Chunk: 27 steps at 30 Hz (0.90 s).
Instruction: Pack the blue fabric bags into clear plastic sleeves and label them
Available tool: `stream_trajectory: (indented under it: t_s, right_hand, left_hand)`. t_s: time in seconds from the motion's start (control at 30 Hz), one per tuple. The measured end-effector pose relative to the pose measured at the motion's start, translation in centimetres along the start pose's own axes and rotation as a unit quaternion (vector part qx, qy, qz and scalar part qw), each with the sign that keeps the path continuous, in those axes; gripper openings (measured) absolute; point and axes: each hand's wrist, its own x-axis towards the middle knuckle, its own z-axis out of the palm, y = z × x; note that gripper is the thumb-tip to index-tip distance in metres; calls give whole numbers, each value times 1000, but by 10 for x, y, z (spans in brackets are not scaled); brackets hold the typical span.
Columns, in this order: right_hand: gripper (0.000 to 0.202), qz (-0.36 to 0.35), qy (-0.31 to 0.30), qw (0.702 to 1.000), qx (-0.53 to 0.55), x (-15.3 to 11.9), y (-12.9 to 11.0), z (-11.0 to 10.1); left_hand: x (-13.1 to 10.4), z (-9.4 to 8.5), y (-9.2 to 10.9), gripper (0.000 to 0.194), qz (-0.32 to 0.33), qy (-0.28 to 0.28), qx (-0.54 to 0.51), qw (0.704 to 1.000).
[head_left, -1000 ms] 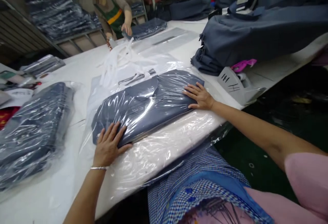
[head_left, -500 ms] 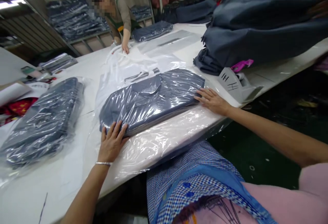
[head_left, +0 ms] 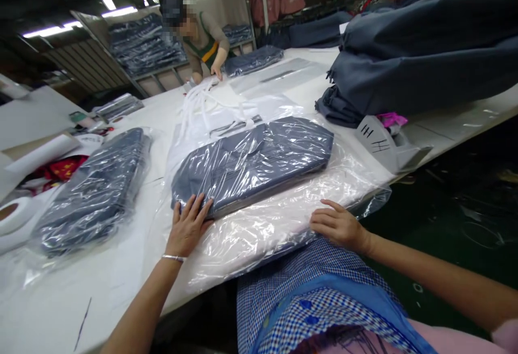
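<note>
A dark blue folded garment in clear plastic [head_left: 254,165] lies in front of me on the white table [head_left: 32,311]. My left hand [head_left: 189,225] rests with spread fingers on its near left corner. Near the table's front edge, my right hand [head_left: 338,225] is over the loose clear plastic [head_left: 259,235], apart from the garment. Its fingers are bent and partly together, and whether they pinch the plastic is too small to tell.
A second bagged garment [head_left: 95,192] lies at the left, near a white roll [head_left: 16,215]. Dark fabric [head_left: 424,57] is piled at the right behind a marked white holder [head_left: 376,141]. Across the table a person [head_left: 206,35] leans over white straps [head_left: 202,100].
My right hand has left the garment's right end and come down toward the table's front edge. My left hand stays on the near left corner. The camera view has shifted.
</note>
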Motion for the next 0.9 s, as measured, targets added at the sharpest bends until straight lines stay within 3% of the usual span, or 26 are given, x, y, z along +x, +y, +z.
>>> stream_trajectory:
  t_s: [0.17,0.3,0.4,0.53,0.63,0.73,0.8,0.9]
  right_hand:
    - [28,-1,8,1000,30,37,7,-49]
    - [23,72,17,997,-5,106,34,-74]
    - [27,140,-4,989,-39,166,74,-55]
    - [26,176,-125,975,-50,211,121,2]
    - [28,173,-142,974,-33,209,136,36]
    - [31,170,-138,976,-9,199,143,48]
    - [32,165,-138,977,11,196,148,50]
    - [33,165,-136,976,30,195,154,54]
  left_hand:
    - [0,1,-1,57,5,-4,16,1000]
    - [0,-1,-7,57,23,-21,30,999]
    - [0,-5,-12,58,39,-45,46,997]
    - [2,-12,-16,62,52,-71,56,995]
    - [6,-23,-16,62,50,-108,30,992]
    - [13,-40,-14,59,24,-149,-37,988]
    - [16,-54,-11,50,-26,-134,-105,985]
    - [11,-79,5,39,-136,-68,-198,968]
